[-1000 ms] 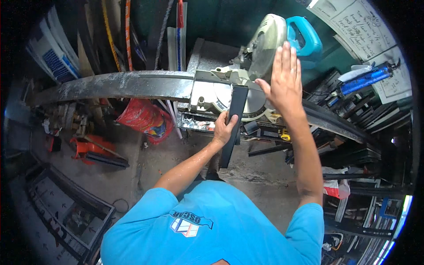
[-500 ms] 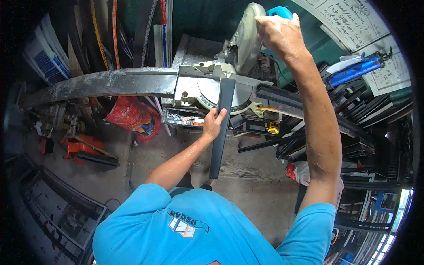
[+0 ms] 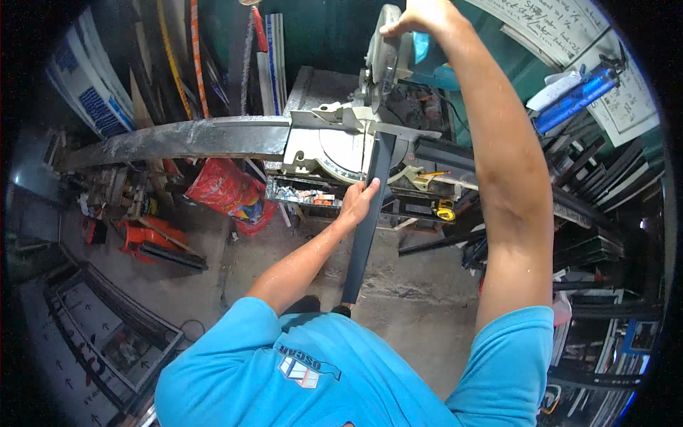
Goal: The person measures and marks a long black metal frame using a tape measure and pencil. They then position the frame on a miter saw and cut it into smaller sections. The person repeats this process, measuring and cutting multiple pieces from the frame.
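My left hand (image 3: 361,204) is closed around a long dark metal profile (image 3: 370,224). Its far end lies over the pale table of the miter saw (image 3: 338,148), close to the fence, and its near end hangs toward my body. Raised above the table is the saw head, its blade guard (image 3: 385,60) seen nearly edge-on. My right hand (image 3: 430,16) grips the top of the saw head, next to its blue-green housing (image 3: 421,47). The picture's upper edge cuts off part of that hand, and the handle itself is mostly hidden.
A long metal support rail (image 3: 206,139) runs left from the saw. Below the saw, a ledge carries a yellow tape measure (image 3: 445,210), and a pencil (image 3: 434,173) lies just above. A red bag (image 3: 228,192) stands on the floor. Dark profile offcuts (image 3: 597,164) crowd the right side.
My left hand has shifted the dark profile slightly right across the saw table. My right hand has moved up and left, and the blade guard appears narrower. The whole view has shifted a little.
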`<state>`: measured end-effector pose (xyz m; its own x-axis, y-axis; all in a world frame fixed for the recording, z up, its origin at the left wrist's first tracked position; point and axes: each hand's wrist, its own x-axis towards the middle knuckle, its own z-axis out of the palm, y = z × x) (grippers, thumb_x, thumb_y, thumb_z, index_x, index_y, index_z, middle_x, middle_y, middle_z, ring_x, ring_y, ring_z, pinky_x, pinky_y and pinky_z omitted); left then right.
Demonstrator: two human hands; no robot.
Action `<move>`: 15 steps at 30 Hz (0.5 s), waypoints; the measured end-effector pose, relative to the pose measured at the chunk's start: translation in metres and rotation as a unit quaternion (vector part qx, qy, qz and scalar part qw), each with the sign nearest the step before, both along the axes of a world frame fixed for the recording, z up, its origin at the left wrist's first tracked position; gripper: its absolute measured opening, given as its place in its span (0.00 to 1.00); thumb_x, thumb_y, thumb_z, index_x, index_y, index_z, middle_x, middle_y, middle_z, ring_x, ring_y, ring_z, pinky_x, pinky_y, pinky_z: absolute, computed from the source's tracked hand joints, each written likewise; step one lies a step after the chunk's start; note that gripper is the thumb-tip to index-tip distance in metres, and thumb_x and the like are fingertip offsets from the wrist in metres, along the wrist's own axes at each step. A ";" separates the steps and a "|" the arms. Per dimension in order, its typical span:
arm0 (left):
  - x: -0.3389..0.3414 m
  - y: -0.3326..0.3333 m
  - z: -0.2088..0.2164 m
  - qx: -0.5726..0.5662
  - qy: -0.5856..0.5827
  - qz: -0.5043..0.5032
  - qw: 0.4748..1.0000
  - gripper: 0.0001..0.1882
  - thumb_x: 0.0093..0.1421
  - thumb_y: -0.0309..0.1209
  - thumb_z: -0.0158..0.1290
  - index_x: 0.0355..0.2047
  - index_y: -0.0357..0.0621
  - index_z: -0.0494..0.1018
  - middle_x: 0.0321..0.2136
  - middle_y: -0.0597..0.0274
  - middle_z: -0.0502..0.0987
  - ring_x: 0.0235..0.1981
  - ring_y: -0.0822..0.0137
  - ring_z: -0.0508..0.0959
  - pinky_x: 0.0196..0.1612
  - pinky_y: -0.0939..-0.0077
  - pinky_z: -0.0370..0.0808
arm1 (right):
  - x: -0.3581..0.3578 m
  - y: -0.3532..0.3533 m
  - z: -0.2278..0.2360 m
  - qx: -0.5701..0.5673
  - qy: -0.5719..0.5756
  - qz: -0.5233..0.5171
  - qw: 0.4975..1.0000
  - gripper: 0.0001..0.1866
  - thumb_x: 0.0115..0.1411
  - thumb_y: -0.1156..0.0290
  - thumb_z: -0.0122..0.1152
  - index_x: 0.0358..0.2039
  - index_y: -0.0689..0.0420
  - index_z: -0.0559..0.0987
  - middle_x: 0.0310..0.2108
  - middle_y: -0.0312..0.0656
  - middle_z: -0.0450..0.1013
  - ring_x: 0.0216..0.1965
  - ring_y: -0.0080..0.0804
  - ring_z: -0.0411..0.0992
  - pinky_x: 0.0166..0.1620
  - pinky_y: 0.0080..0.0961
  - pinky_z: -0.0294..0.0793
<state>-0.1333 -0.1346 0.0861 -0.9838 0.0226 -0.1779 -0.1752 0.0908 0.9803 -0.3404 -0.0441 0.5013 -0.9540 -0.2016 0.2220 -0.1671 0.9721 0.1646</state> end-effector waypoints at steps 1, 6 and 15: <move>-0.001 0.001 -0.001 -0.002 0.004 0.005 1.000 0.35 0.66 0.61 0.49 0.20 0.40 0.69 0.17 0.63 0.66 0.23 0.66 0.67 0.30 0.61 0.65 | -0.013 0.006 0.009 0.023 -0.014 -0.008 1.000 0.71 0.39 0.33 0.75 0.66 0.80 0.56 0.49 0.65 0.77 0.48 0.47 0.78 0.48 0.38 0.80; 0.011 0.008 -0.002 0.004 0.004 0.011 1.000 0.36 0.67 0.61 0.47 0.22 0.35 0.70 0.20 0.53 0.72 0.26 0.61 0.72 0.35 0.58 0.69 | -0.012 0.033 0.017 -0.308 -0.218 -0.043 0.925 0.37 0.39 0.45 0.84 0.46 0.55 0.86 0.37 0.50 0.81 0.33 0.45 0.78 0.39 0.44 0.81; 0.015 -0.004 -0.010 -0.010 -0.017 -0.061 0.998 0.35 0.67 0.61 0.48 0.25 0.36 0.71 0.21 0.57 0.72 0.27 0.62 0.73 0.35 0.60 0.70 | 0.018 0.019 0.012 -0.381 -0.078 -0.041 0.920 0.35 0.34 0.57 0.87 0.37 0.72 0.84 0.35 0.56 0.81 0.35 0.45 0.80 0.38 0.47 0.81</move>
